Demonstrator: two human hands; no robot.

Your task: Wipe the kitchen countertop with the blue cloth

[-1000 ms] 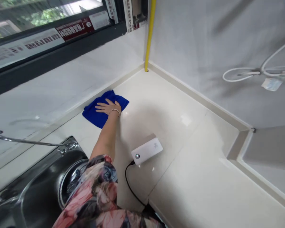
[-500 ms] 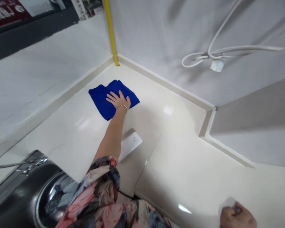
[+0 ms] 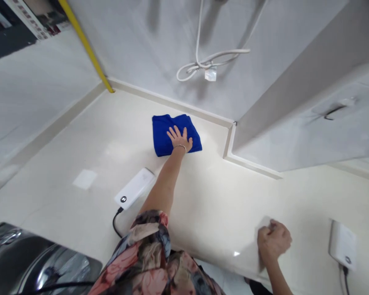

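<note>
A blue cloth (image 3: 162, 137) lies spread on the pale countertop (image 3: 215, 196), close to the low ledge at the back wall. My left hand (image 3: 181, 139), with a thin bracelet at the wrist, rests flat on it with fingers spread, gripping nothing. Farther right, near the front of the counter, my right hand (image 3: 273, 239) is curled into a fist against the surface; nothing shows in it. Beside my left forearm lies a white power bank (image 3: 135, 188) with a black cable plugged in.
A dark metal sink (image 3: 15, 262) is at the lower left. A second white power bank (image 3: 342, 246) with a cable lies at the right. The yellow pipe (image 3: 86, 45) meets the counter in the back corner. Coiled white cable (image 3: 199, 65) hangs on the wall, left of a protruding wall section (image 3: 283, 119).
My left hand has slid the cloth rightward along the counter, away from the yellow pipe and towards the protruding wall section. The view has turned right, showing the right hand and second power bank.
</note>
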